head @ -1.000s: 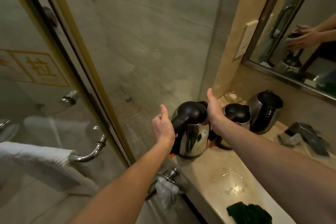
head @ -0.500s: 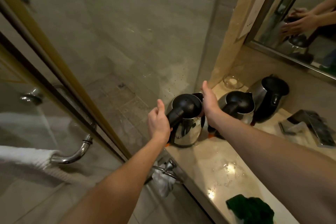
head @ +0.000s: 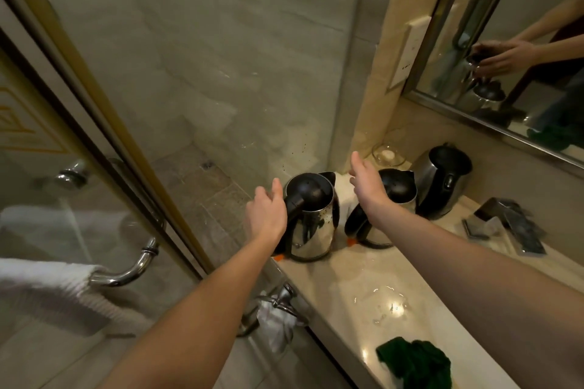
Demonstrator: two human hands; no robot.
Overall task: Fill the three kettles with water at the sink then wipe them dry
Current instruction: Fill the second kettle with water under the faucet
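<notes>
Two open hands flank the nearest of three steel kettles on a wet marble counter.

The left hand (head: 267, 215) sits just beside the black handle of the nearest kettle (head: 313, 221), fingers relaxed; whether it touches is unclear. The right hand (head: 368, 188) is raised between that one and the middle kettle (head: 398, 191), fingers loosely straight. The far kettle (head: 442, 183) stands below the mirror (head: 521, 41). A green cloth (head: 414, 363) lies on the counter (head: 357, 275) at the near end.
</notes>
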